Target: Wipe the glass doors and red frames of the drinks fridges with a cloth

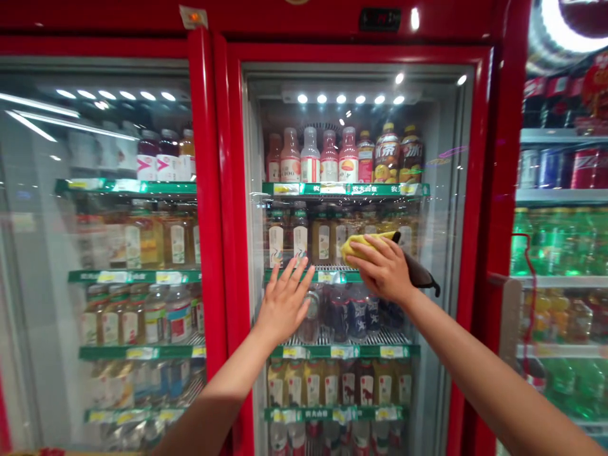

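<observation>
A yellow and dark grey cloth [368, 242] is bunched under my right hand [387, 269], which presses it to the glass door [441, 221] of a red drinks fridge. The cloth's dark end hangs out past the wrist on the right. To the left, my left hand [285, 304] is spread flat at the glass with fingers apart and nothing in it. Behind the pane, bottled drinks [348, 155] stand on several shelves with green price strips [346, 189]. The two hands hide parts of the middle shelves.
A red door frame [235, 253] surrounds the pane. Another glass-door fridge section [142, 253] with bottles adjoins on the left. Right of the frame are a grey handle-like fitting [510, 316], a red cord [531, 272] and shelves of green bottles [560, 237]. Lights reflect in the glass.
</observation>
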Demonstrator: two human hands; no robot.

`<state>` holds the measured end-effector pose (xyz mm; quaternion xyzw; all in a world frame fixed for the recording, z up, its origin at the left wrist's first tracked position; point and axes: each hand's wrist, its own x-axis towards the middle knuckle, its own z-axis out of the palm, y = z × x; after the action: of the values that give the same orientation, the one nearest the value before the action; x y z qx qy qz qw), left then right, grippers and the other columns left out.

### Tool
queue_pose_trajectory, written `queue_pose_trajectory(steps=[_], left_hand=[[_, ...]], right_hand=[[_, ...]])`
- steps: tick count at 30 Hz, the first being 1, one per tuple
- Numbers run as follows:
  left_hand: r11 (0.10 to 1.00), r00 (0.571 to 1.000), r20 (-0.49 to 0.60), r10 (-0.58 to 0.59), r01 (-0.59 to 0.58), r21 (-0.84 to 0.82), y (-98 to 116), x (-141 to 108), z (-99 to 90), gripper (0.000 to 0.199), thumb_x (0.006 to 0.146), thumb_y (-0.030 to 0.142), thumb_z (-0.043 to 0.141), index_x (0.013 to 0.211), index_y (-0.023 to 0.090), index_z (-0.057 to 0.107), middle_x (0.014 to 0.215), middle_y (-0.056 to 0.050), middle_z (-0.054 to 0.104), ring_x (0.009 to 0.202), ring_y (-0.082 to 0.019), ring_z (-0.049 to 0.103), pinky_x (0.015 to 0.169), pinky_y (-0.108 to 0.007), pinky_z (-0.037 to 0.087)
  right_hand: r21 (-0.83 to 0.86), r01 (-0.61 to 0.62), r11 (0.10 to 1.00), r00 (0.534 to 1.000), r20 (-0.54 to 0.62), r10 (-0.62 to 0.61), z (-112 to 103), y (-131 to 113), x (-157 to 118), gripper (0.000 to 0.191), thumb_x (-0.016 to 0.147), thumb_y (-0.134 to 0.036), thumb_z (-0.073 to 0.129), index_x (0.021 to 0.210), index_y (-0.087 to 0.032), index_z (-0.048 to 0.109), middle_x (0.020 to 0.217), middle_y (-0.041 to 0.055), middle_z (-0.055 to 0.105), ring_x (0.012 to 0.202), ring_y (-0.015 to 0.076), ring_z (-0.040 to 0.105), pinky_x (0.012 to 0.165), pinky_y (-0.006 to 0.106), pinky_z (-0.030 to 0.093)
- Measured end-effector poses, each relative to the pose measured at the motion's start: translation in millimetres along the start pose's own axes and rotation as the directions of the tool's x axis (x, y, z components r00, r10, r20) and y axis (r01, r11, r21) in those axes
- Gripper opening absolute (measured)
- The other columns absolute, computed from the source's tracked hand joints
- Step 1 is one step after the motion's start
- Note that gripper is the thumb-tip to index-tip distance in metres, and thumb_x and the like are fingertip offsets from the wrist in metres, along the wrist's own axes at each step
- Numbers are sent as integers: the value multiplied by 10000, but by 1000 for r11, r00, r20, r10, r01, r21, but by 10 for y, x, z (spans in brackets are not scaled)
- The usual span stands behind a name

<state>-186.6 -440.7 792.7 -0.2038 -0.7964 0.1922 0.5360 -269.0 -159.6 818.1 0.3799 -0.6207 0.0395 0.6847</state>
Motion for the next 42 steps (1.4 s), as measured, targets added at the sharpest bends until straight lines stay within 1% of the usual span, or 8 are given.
queue_pose_trajectory(steps=[6, 10, 14, 22, 26, 30, 38, 42], left_hand=[[997, 998, 21, -53, 52, 50, -185, -160, -71, 719, 956, 377, 585, 1600, 212, 312, 1671, -67, 308, 1572, -272, 215, 1307, -526, 62], [996, 997, 35, -72, 70, 64, -238, -259, -88, 732, 954, 388, 592, 1605, 232, 296, 1668, -61, 312, 1576, -258, 206, 1307, -534, 27], [995, 996, 33, -80, 77, 70, -314, -336, -122, 736, 961, 361, 576, 1616, 244, 260, 1657, -62, 336, 1572, -248, 221, 1306, -547, 4], [988, 993, 4, -118, 117, 99, -533, -437, -185, 755, 951, 335, 579, 1621, 281, 236, 1637, -66, 377, 1559, -266, 263, 1293, -597, -13], [987, 992, 12, -127, 125, 101, -528, -457, -183, 749, 956, 337, 575, 1621, 276, 237, 1635, -69, 380, 1553, -272, 277, 1294, -601, 6], [985, 991, 21, -135, 132, 111, -583, -524, -224, 756, 955, 326, 574, 1624, 259, 228, 1655, -76, 340, 1563, -267, 249, 1301, -581, 25], [977, 989, -4, -149, 148, 156, -830, -721, -299, 782, 947, 288, 573, 1631, 220, 199, 1671, -69, 312, 1583, -245, 180, 1312, -529, 73], [979, 991, 1, -132, 130, 154, -862, -783, -320, 764, 950, 323, 576, 1622, 194, 235, 1668, -88, 317, 1582, -254, 184, 1311, -531, 96]], right_hand=[[-54, -381, 923, 904, -230, 360, 321, -212, 613, 362, 954, -284, 579, 1298, -343, 673, 1443, 15, 622, 1401, 297, 453, 1140, 497, 331], [-53, -186, 981, 978, -103, 180, 453, -651, 689, 358, 974, -330, 580, 1324, -349, 651, 1473, -21, 603, 1426, 280, 430, 1179, 479, 287], [54, 100, 994, 994, 31, -102, 351, -670, 408, 344, 968, -312, 583, 1298, -364, 665, 1456, -61, 619, 1420, 229, 454, 1197, 427, 285], [69, -274, 959, 946, -162, 282, 599, -741, 990, 357, 949, -313, 602, 1294, -366, 677, 1436, 8, 628, 1412, 312, 445, 1173, 522, 280], [77, -122, 990, 989, -70, 127, 690, -1058, 1042, 385, 977, -324, 577, 1357, -355, 625, 1484, -7, 592, 1448, 293, 407, 1207, 510, 250], [86, 48, 995, 999, -3, -48, 583, -974, 833, 338, 971, -324, 596, 1301, -358, 661, 1452, -16, 618, 1417, 255, 450, 1196, 456, 283], [95, -270, 958, 928, -239, 285, 846, -1095, 1458, 367, 973, -274, 568, 1317, -367, 656, 1321, 52, 676, 1329, 306, 495, 1163, 549, 276], [132, -78, 988, 989, -112, 93, 956, -1445, 1429, 394, 982, -269, 574, 1368, -342, 610, 1378, 21, 669, 1385, 273, 477, 1217, 529, 239]])
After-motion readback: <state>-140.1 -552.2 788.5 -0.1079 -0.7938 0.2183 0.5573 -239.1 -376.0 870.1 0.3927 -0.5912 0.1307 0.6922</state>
